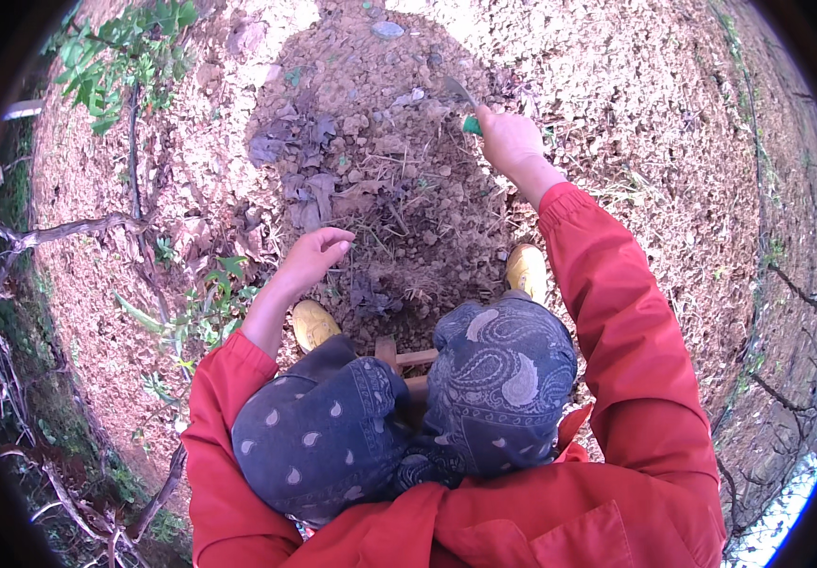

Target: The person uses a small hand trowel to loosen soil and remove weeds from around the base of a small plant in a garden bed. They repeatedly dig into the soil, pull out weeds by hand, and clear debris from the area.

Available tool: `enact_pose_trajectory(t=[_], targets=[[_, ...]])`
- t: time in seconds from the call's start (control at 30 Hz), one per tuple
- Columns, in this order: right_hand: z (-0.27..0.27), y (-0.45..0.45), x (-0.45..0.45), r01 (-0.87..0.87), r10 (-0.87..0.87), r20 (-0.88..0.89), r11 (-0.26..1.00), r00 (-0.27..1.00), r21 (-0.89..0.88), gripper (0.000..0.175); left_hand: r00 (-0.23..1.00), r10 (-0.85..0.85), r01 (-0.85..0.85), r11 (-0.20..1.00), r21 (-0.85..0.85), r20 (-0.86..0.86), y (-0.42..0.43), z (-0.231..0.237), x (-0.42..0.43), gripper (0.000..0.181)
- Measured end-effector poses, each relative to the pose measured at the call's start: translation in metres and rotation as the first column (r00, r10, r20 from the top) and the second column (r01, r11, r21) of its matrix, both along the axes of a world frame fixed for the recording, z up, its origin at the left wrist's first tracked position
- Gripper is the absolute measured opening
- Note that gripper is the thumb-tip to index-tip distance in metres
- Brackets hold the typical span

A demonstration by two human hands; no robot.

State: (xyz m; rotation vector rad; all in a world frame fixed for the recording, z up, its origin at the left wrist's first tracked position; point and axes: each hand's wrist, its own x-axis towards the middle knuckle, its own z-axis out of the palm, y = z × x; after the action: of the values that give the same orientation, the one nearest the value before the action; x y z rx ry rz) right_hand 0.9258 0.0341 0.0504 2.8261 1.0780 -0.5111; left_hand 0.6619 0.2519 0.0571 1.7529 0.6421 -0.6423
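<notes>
My right hand [511, 142] is closed around the green handle [473, 126] of a small hand tool, held over the soil at the upper right. The tool's metal blade [459, 91] points up and to the left; its exact kind cannot be told. My left hand [312, 259] hovers above the ground near my left shoe, thumb and fingers curled close together, with nothing clearly visible between them. Between the hands lies shaded, crumbly brown soil [429, 206] with bits of dry grass [390, 227] and dead leaves [309, 195].
Yellow shoes [527, 273] stand on either side of a wooden stool or frame [415, 357] beneath me. Green leafy plants [213, 305] and bare woody branches [74, 228] reach in from the left. A flat stone [387, 30] lies at the top.
</notes>
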Motion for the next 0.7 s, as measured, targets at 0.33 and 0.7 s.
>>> enact_pose_trajectory(t=[0.33,0.7], targets=[[0.065,-0.049,-0.025,-0.096,0.096,0.012,0.995,0.995,-0.015,0.021,1.0,0.017,-0.017,1.0,0.004,-0.001,0.005,-0.006,-0.006,0.029],[0.025,-0.027,-0.029,0.309,-0.294,-0.134,0.944,0.946,0.115,0.023,0.999,0.031,-0.03,0.998,-0.048,0.009,0.005,-0.018,0.002,0.03]])
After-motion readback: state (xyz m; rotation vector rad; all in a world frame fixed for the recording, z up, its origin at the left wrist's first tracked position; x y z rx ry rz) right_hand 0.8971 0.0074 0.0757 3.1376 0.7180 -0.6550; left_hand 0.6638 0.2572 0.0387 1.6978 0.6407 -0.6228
